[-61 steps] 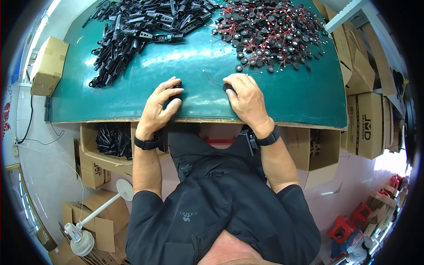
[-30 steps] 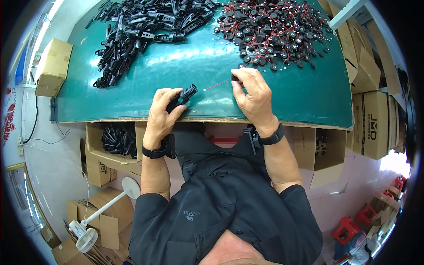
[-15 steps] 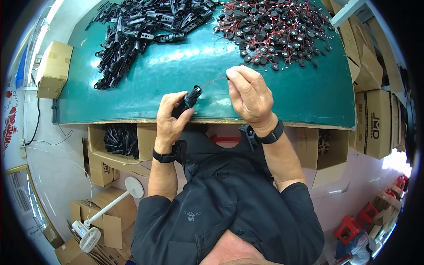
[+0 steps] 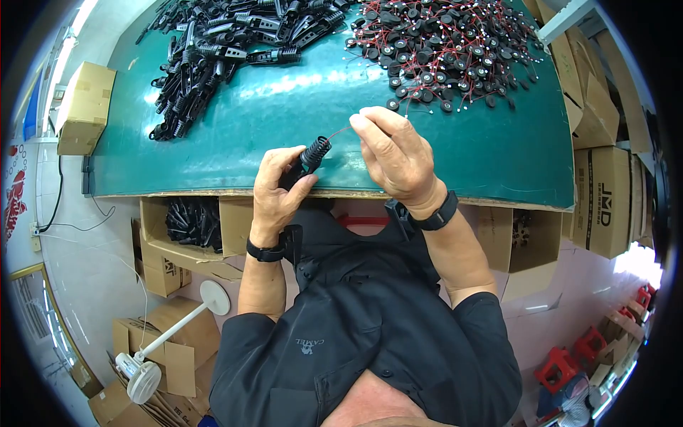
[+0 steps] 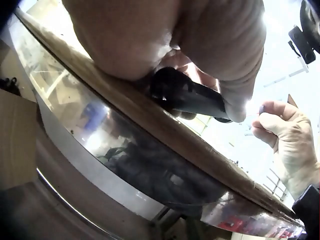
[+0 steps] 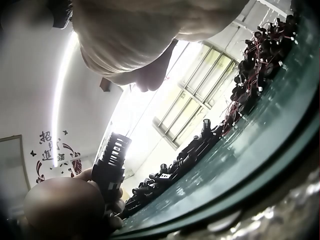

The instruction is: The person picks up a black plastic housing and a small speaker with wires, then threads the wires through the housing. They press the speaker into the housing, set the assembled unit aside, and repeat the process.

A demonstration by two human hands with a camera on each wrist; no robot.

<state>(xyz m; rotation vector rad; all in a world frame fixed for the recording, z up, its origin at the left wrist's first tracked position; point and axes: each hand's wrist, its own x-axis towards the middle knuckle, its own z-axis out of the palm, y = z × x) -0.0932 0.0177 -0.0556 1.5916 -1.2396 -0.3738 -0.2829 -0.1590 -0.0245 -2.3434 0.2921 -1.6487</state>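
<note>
The left hand [image 4: 276, 191] grips a black plastic housing [image 4: 311, 158] just above the table's front edge, its ribbed, spring-like end tilted up to the right. In the right wrist view the slotted end of that housing [image 6: 114, 155] rises out of the left hand [image 6: 65, 207]. A thin red wire [image 4: 339, 133] runs from the ribbed end to the fingertips of the right hand [image 4: 400, 160], which are pinched together. The small black round part seen there before is hidden by those fingers. The left wrist view shows the housing [image 5: 200, 101] under the left fingers.
Black housings [image 4: 192, 85] lie piled at the back left of the green table [image 4: 242, 156]. Round black parts with red wires [image 4: 441, 57] are heaped at the back right. Open cartons stand beneath the front edge, one holding black pieces [image 4: 193, 224]. A yellow-brown box [image 4: 87, 107] sits far left.
The left hand has come right with the housing, turning its ribbed end up. The right hand has lifted its part and moved a little left, and the wire's free end has gone into the ribbed end.
</note>
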